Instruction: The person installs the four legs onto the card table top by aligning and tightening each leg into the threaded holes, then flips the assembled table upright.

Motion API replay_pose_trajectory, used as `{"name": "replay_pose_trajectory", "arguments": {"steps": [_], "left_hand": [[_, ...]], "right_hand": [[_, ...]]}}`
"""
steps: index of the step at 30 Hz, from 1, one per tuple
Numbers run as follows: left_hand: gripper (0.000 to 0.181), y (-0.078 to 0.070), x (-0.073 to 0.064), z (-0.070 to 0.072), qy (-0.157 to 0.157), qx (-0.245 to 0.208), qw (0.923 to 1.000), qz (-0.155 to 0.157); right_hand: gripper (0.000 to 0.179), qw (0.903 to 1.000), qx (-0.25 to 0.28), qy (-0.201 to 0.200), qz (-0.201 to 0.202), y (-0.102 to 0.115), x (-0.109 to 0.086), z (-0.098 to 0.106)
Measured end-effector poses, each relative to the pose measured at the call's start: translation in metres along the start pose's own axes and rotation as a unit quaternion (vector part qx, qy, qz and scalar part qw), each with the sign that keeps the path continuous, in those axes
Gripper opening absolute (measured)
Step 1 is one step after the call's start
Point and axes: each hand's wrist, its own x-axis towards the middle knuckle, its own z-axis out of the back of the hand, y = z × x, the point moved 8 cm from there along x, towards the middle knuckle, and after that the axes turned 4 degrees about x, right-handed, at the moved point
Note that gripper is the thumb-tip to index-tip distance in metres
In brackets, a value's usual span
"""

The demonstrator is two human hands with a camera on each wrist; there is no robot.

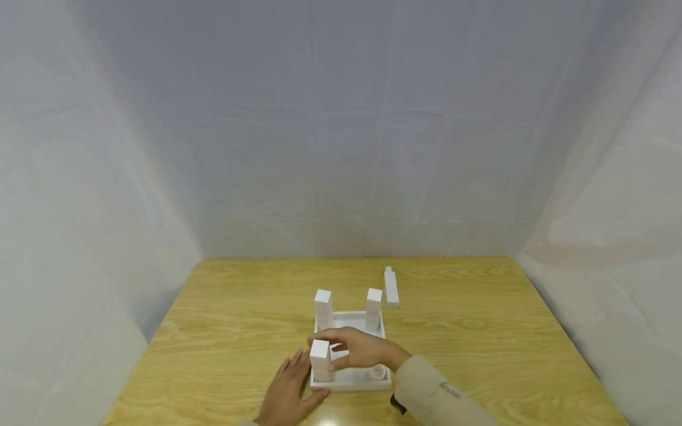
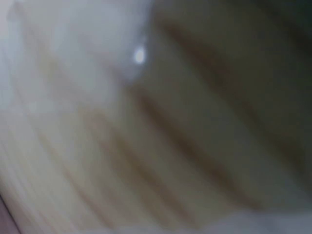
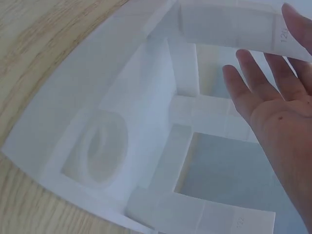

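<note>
A shallow white tray-like base (image 1: 354, 387) with raised rims lies on the table. Square white posts stand upright at its near left (image 1: 320, 361), far left (image 1: 323, 310) and far right corners. My right hand (image 1: 359, 348) pinches the near-left post between thumb and forefinger; the other fingers are spread apart from it. In the right wrist view, that same post (image 3: 229, 24) carries a printed number. The base's near-right corner shows a round socket (image 3: 107, 146). My left hand (image 1: 288, 390) lies flat, fingers extended along the base's left side, thumb at its front edge. The left wrist view is blurred.
Another white post (image 1: 391, 288) with a round knob on its end lies on the wooden table (image 1: 469, 337), beyond the base to the right. Pale sheeting (image 1: 351, 148) encloses the back and both sides.
</note>
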Motion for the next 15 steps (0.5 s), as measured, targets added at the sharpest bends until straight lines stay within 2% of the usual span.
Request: {"name": "replay_pose_trajectory", "arguments": {"steps": [4, 7, 10, 15], "left_hand": [[0.084, -0.0002, -0.0001, -0.0007, 0.005, -0.004, 1.0000, 0.003], [0.083, 0.0001, -0.0004, -0.0007, 0.004, -0.006, 1.0000, 0.004], [0.084, 0.0006, -0.0003, -0.0003, 0.005, 0.001, 1.0000, 0.006], [0.085, 0.0015, 0.0005, 0.0005, 0.001, 0.007, 1.0000, 0.004]], "right_hand": [[0.060, 0.9995, 0.030, 0.000, 0.010, -0.0028, 0.0044, -0.0022], [0.055, 0.9986, 0.044, -0.023, 0.018, -0.0068, 0.0067, -0.0026], [0.043, 0.9962, 0.032, -0.078, 0.020, -0.0100, 0.0076, -0.0002], [0.031, 0.9831, 0.011, -0.182, 0.015, -0.0069, 0.0021, -0.0026]]}}
